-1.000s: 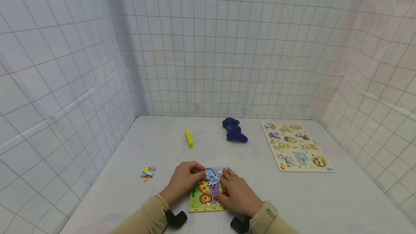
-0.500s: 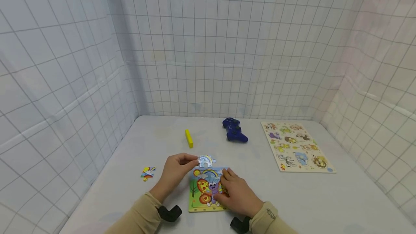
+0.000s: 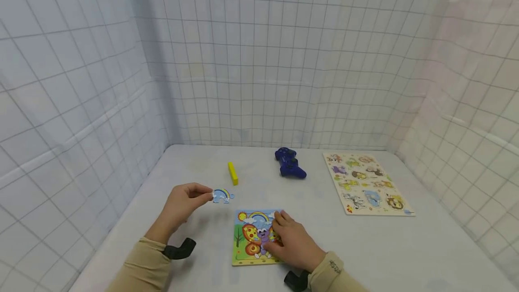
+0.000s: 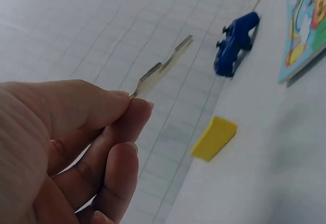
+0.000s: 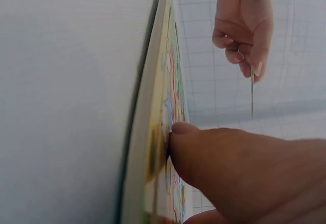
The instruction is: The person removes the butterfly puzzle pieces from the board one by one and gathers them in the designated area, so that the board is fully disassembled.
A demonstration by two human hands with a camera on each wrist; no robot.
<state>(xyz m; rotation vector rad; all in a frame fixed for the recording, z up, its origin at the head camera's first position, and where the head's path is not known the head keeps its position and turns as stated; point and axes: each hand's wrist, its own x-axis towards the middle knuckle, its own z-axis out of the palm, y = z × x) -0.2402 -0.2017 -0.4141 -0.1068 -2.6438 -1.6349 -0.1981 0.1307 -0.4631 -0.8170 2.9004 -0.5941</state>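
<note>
My left hand (image 3: 178, 206) pinches a jigsaw puzzle piece (image 3: 221, 196) between thumb and fingertips, raised above the table. A rainbow on pale blue shows on its face, and in the left wrist view the thin piece (image 4: 162, 66) is seen edge-on. My right hand (image 3: 295, 243) rests on the right side of a square picture puzzle board (image 3: 247, 256), thumb on the butterfly. That board, showing a sun, rainbow and purple butterfly, lies flat, its right part hidden under the hand. In the right wrist view the right thumb (image 5: 204, 147) touches its face.
A yellow stick-like block (image 3: 233, 174) lies behind the picture board. A dark blue game controller (image 3: 289, 163) is farther back. At the right lies a larger animal puzzle board (image 3: 366, 186). Gridded white cloth walls (image 3: 251, 57) enclose the white table.
My left hand has lifted the rainbow piece off the board and carried it left. It now covers the spot where another loose piece lay. The right hand has stayed on the board.
</note>
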